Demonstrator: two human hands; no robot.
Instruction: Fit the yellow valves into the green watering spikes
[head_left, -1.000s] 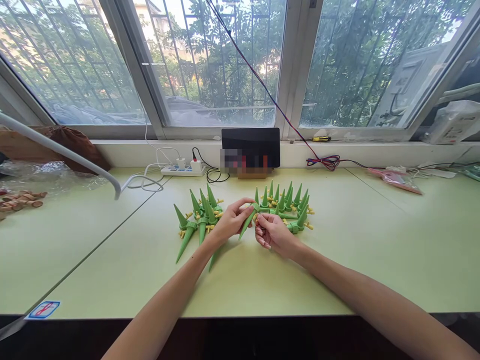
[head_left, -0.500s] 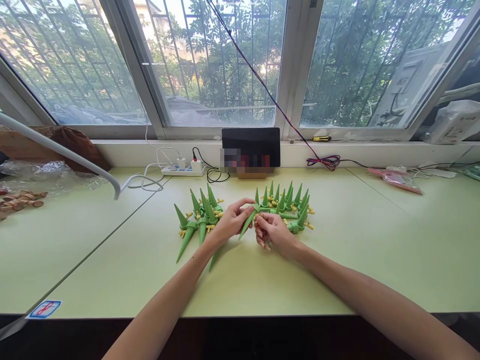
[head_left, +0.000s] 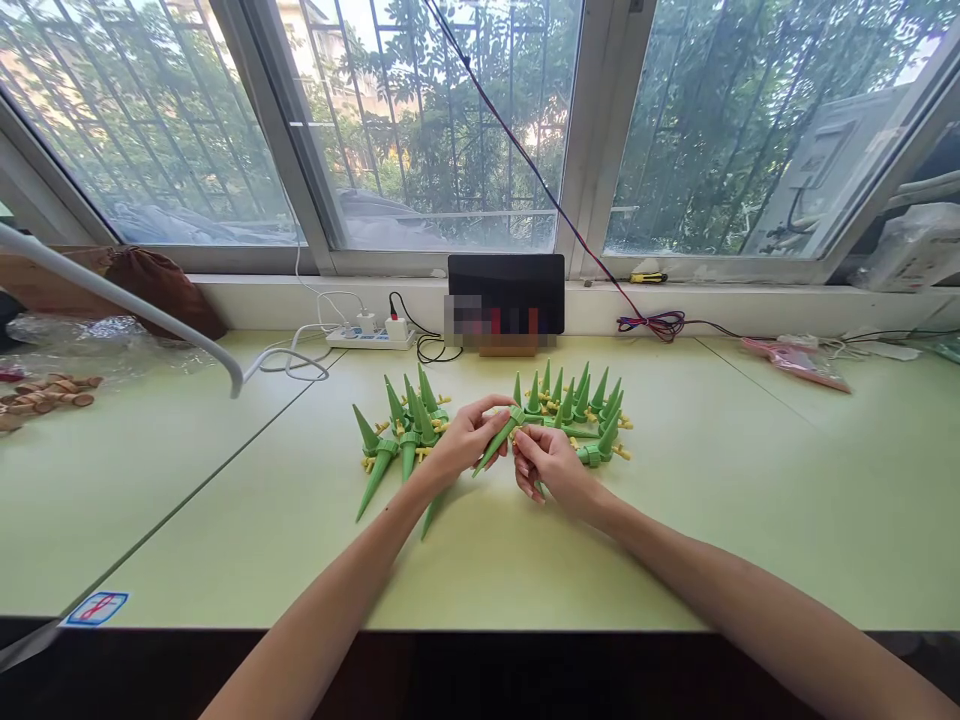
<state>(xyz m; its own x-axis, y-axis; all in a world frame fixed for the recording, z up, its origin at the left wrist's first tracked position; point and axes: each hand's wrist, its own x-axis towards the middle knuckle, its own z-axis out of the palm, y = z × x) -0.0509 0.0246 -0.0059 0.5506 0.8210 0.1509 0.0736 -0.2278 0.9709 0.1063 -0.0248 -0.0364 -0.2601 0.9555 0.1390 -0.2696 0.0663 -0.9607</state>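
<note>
My left hand (head_left: 466,437) is closed on a green plant watering spike (head_left: 495,445), holding it by its wide capped end with the tip slanting down to the left. My right hand (head_left: 553,465) is closed in a pinch at the small yellow valve (head_left: 516,433) on that spike's side; the fingertips partly cover it. Several more green spikes with yellow valves lie left of my left hand, among them a spike with its tip toward me (head_left: 375,482). Behind my right hand is another group of spikes (head_left: 581,403), many standing point up.
A tablet (head_left: 506,290) leans on a stand by the window. To its left a power strip (head_left: 371,340) has plugs and cables. Wooden pieces (head_left: 49,398) lie at far left beneath a white curved arm (head_left: 135,305). Bundled wires (head_left: 652,325) and a pink packet (head_left: 799,362) are at back right.
The held spike has turned slightly, its tip shifting a little left and up. Both hands keep their grips. The whole view has shifted slightly.
</note>
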